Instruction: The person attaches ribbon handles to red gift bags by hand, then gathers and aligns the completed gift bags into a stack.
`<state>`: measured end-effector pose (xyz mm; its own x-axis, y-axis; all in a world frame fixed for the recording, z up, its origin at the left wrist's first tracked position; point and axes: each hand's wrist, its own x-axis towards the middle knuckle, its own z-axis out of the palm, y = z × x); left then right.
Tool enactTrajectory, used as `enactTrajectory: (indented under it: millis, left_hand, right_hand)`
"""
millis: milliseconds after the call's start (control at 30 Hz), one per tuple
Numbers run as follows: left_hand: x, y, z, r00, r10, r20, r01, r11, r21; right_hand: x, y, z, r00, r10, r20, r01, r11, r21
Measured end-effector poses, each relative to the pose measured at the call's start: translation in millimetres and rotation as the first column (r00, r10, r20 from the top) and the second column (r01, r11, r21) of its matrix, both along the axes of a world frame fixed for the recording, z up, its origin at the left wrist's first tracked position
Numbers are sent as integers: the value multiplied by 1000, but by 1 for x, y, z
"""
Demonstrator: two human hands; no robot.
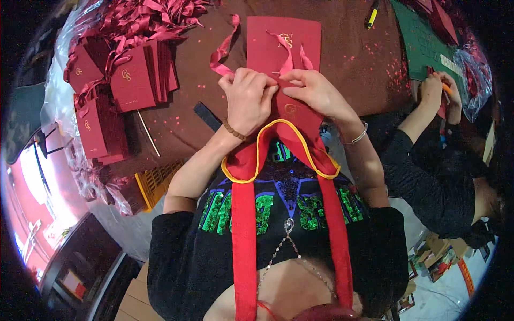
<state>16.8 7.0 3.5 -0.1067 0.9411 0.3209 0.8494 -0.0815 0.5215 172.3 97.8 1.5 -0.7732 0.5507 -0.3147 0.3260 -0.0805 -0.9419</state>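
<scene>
Apron straps: red, closest to us, leading up to yellow trim.
Left hand: we see fingers pinched narrow at the top edge of the red bag.
Right hand: fingers narrow too, just opposite; ribbon or bag edge between them, we can't tell.
Red bag: between our hands, at the near side of the brown tabletop.

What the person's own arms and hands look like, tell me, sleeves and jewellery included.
The left hand and right hand are gloveless, forearms bare below black sleeves. A brown beaded bracelet circles the left wrist; a thin silvery bangle the right.
</scene>
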Motion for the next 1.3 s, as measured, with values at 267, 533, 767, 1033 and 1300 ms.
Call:
enactTrajectory:
  millis: [267, 533, 767, 1033, 1300]
  left_hand:
    - [12, 3, 10, 941, -25, -338, 68, 991, 116]
    - [-1, 3, 4, 929, -62, -364, 90, 994, 59]
    - [-16, 0, 8, 990, 26, 138, -28, 999, 15]
    - [1, -3, -5, 987, 18, 162, -27, 998, 52]
    - [3, -8, -13, 998, 44, 37, -47, 995, 86]
  right_hand:
    - [-5, -4, 20, 980, 0, 201, -36, 984, 173]
    - [3, -8, 18, 994, -42, 99, 38, 998, 40]
    - [1, -5, 14, 994, -35, 103, 36, 999, -4]
    - [2, -1, 7, 999, -24, 36, 28, 994, -104]
    - [2, -2, 9, 999, -13, 41, 16, 996, -90]
